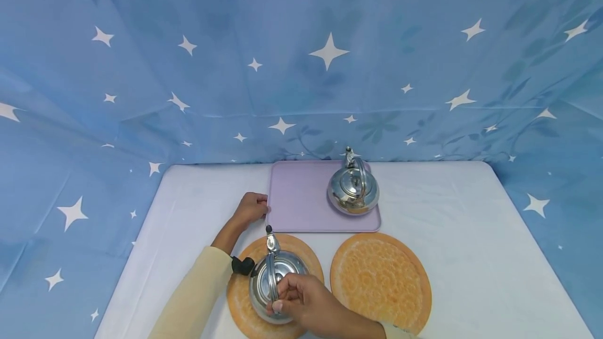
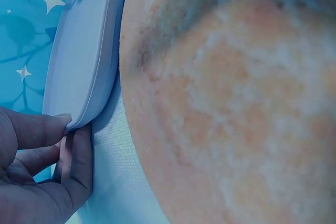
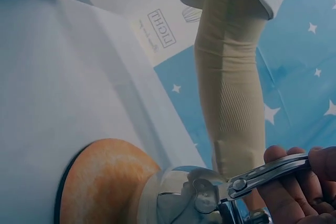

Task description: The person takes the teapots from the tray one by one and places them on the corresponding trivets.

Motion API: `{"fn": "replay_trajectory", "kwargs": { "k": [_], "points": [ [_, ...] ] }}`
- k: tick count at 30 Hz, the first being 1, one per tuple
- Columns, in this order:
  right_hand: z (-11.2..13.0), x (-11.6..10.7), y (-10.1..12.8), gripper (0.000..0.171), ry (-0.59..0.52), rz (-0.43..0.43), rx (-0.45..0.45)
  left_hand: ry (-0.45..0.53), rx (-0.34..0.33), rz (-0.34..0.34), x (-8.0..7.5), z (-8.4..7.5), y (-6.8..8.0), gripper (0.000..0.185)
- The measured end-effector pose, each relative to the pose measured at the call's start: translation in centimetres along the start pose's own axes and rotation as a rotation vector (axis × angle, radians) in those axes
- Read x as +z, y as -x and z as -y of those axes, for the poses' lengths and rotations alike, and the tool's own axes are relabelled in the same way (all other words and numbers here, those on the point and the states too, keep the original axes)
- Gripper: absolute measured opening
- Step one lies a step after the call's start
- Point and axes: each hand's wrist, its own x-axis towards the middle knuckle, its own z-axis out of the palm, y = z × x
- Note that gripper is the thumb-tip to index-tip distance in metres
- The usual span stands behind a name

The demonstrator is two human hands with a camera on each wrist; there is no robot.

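Observation:
A lavender tray (image 1: 299,198) lies at the back of the table. My left hand (image 1: 250,207) pinches its left edge; in the left wrist view the thumb (image 2: 47,129) is on top and the fingers are below. My right hand (image 1: 308,300) grips the raised handle of a shiny metal kettle (image 1: 259,289), also seen in the right wrist view with its handle (image 3: 268,174) between thumb and fingers. This kettle overlaps the left round mat (image 1: 311,255), its black-tipped spout toward the tray. A second metal kettle (image 1: 350,192) stands on the tray's right part, handle up.
Right of the kettle in my hand lies another round, bread-patterned mat (image 1: 381,281), just in front of the tray. A white cloth covers the table (image 1: 471,234). Behind it hangs a blue star-patterned curtain (image 1: 292,93). My left forearm sleeve (image 1: 198,292) passes close beside the left mat.

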Motion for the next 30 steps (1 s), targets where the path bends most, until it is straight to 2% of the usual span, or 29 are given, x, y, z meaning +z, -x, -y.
{"fn": "replay_trajectory", "kwargs": {
  "k": [3, 7, 10, 15, 30],
  "points": [
    [-0.4, 0.0, 0.2, 0.011, 0.008, -0.004, -0.008, 0.009, 0.005, -0.001, 0.1, 0.1, 0.0, 0.039],
    [-0.9, -0.2, 0.4, 0.003, -0.021, -0.002, -0.023, 0.009, 0.007, -0.001, 0.1, 0.2, -0.1, 0.041],
    [-1.1, -0.2, 0.5, 0.003, -0.035, -0.004, -0.028, 0.008, 0.005, -0.002, 0.1, 0.2, -0.1, 0.042],
    [-1.4, -0.2, 0.6, 0.014, -0.017, -0.010, -0.041, 0.009, 0.004, -0.004, 0.1, 0.2, -0.1, 0.041],
    [-1.0, 0.2, 0.6, 0.019, -0.061, -0.035, -0.018, -0.017, 0.012, 0.002, 0.0, 0.1, 0.0, 0.040]
  ]
}}
